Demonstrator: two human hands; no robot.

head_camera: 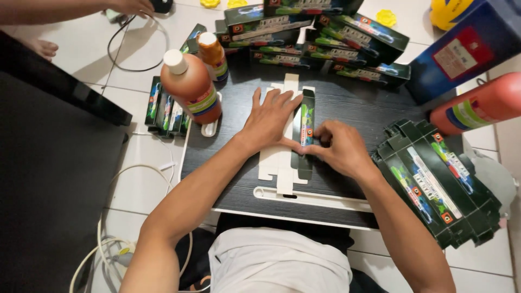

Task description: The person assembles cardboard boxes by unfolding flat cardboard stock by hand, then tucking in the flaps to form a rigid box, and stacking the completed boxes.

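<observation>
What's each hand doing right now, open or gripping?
Left hand: open, flat on the white-backed flat cardboard carton blank.
Right hand: fingers curled, pressing the blank's folded dark printed panel.

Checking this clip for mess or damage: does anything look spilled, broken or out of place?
Nothing looks spilled or damaged. Both hands, left and right, press a flat carton on the dark board. The orange bottles stand upright and capped; the flat cartons lie in a slightly fanned stack.

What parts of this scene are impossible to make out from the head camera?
- Carton blank: its middle lies under the left hand and right hand.
- Right fingertips: curled under, hidden by the hand itself.
- Blue container: cut off by the top and right edges.
- Another person's hand: cut by the top edge.
</observation>
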